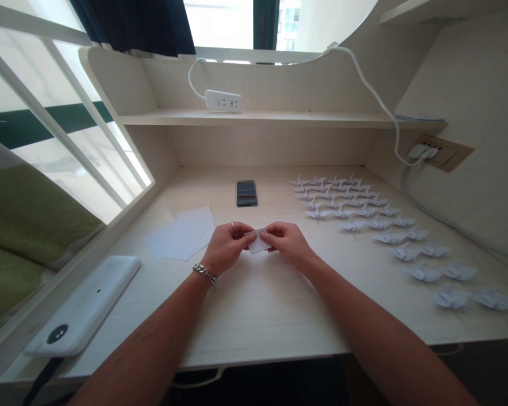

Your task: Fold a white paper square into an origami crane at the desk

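A small folded piece of white paper [259,243] is held up between both hands over the middle of the desk. My left hand [227,243], with a ring and a chain bracelet, pinches its left edge between thumb and fingers. On the opposite edge, my right hand [288,241] grips it the same way. Loose white paper sheets [182,234] lie overlapping just left of my left hand. To the right stand several rows of folded white paper cranes [355,203]. Part of the folded paper is covered by my thumbs.
A dark flat object [246,193] lies behind my hands. At the left edge sits a white oblong device [88,304] with a dark strap. A white power strip [223,101] rests on the shelf [271,119]. A cable runs down to the wall socket [446,153] on the right.
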Action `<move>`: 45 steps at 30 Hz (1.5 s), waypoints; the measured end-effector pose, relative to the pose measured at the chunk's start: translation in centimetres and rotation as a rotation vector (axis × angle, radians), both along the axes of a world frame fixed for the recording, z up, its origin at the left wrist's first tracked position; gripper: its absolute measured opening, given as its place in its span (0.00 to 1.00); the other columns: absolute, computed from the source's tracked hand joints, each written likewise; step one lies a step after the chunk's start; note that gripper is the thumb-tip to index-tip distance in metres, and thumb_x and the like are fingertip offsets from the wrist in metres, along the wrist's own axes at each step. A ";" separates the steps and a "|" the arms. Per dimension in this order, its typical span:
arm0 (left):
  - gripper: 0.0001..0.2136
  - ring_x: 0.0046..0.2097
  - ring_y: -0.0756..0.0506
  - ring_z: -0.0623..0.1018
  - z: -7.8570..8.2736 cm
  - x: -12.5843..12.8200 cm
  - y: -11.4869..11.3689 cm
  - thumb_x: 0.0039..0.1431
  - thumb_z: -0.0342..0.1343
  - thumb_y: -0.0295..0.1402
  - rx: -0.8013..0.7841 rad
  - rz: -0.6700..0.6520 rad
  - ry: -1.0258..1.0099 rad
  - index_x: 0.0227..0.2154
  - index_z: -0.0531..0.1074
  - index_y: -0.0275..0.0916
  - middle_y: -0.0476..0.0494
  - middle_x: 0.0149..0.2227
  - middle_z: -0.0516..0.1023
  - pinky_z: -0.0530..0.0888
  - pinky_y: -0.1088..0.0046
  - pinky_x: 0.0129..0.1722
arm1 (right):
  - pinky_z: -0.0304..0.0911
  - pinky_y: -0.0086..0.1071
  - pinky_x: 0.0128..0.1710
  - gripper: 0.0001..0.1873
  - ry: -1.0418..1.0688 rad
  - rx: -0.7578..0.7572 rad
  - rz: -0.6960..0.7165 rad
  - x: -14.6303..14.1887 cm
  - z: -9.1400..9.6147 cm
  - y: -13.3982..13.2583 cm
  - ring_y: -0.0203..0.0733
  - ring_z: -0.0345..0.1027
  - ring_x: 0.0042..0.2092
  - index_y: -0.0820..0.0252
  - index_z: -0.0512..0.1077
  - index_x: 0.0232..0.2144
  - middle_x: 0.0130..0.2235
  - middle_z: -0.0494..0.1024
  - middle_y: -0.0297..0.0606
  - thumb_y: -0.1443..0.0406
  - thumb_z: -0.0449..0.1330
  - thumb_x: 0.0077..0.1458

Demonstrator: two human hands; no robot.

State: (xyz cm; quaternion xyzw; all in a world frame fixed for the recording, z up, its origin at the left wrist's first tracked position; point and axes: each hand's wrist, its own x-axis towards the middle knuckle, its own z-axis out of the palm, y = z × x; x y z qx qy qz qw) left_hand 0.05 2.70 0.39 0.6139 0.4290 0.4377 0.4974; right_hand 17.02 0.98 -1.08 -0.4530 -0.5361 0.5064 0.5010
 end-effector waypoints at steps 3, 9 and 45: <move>0.10 0.27 0.50 0.74 0.2 -0.1 -0.2 0.44 0.66 0.35 -0.018 -0.029 0.018 0.28 0.77 0.34 0.44 0.25 0.77 0.72 0.74 0.27 | 0.66 0.28 0.25 0.14 0.002 0.003 -0.004 0.1 0.0 0.0 0.34 0.68 0.26 0.64 0.74 0.25 0.24 0.75 0.33 0.57 0.67 0.41; 0.10 0.27 0.50 0.74 0.7 -0.3 -0.3 0.43 0.66 0.33 -0.026 -0.084 0.062 0.28 0.77 0.32 0.45 0.25 0.77 0.72 0.75 0.27 | 0.65 0.28 0.26 0.15 -0.005 -0.003 0.042 0.2 0.1 -0.2 0.36 0.69 0.28 0.64 0.77 0.28 0.26 0.77 0.36 0.58 0.68 0.40; 0.03 0.28 0.52 0.73 1.3 -1.3 -0.3 0.43 0.65 0.26 0.023 -0.117 -0.077 0.25 0.79 0.35 0.47 0.24 0.78 0.69 0.78 0.28 | 0.74 0.35 0.29 0.11 0.266 -0.040 0.069 -0.5 0.7 -0.9 0.39 0.73 0.29 0.61 0.80 0.27 0.27 0.79 0.36 0.65 0.71 0.35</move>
